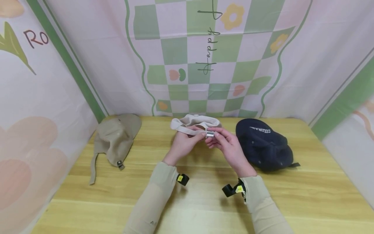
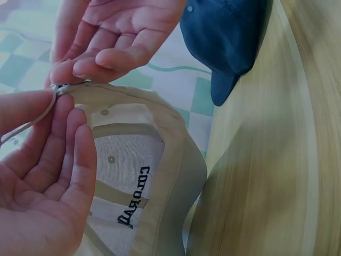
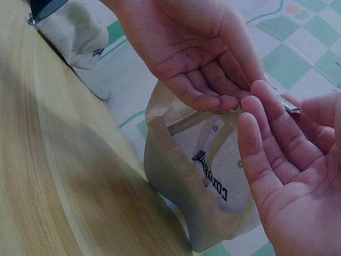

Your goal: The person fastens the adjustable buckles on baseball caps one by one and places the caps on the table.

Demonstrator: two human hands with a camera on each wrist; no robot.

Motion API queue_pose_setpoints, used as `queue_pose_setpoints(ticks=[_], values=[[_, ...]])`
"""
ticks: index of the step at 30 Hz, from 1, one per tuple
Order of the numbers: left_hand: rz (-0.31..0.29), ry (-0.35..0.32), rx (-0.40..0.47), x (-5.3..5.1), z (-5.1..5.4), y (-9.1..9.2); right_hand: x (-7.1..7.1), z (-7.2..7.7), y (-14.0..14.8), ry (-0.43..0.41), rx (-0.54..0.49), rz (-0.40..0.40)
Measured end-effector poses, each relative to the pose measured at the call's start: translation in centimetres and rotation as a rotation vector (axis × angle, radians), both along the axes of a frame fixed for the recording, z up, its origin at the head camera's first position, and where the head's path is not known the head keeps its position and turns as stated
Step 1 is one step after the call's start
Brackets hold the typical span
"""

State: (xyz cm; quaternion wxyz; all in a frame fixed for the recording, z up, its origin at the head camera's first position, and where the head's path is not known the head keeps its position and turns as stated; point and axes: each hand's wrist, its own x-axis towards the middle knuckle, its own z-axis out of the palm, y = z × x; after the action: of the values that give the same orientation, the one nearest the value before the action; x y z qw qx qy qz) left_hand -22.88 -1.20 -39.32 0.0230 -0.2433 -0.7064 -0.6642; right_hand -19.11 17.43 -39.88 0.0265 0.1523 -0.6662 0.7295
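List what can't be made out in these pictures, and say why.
Left wrist view: how the pale cap's strap sits in the buckle; fingers hide it.
Left wrist view: the rest of the navy cap, cut off by the top edge.
Right wrist view: the dark mark on the tan cap, too small to read.

The pale cap (image 1: 193, 121) shows reversed dark lettering (image 2: 134, 197) inside; the left hand (image 1: 181, 145) pinches its strap (image 1: 191, 131). The right hand (image 1: 230, 147) pinches its silver buckle (image 1: 210, 134).
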Motion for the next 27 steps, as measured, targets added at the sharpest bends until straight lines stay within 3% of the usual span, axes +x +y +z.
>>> queue_pose_setpoints(ticks=[7, 16, 27], values=[[-0.004, -0.012, 0.006, 0.13, 0.09, -0.07, -0.01, -0.15, 0.19, 0.007, -0.013, 0.017], [-0.007, -0.007, 0.023, 0.15, -0.12, 0.17, -0.15, -0.21, 0.04, -0.036, 0.023, -0.089], [0.006, -0.026, 0.056, 0.19, -0.03, 0.07, -0.36, -0.13, -0.12, -0.006, 0.079, -0.165]])
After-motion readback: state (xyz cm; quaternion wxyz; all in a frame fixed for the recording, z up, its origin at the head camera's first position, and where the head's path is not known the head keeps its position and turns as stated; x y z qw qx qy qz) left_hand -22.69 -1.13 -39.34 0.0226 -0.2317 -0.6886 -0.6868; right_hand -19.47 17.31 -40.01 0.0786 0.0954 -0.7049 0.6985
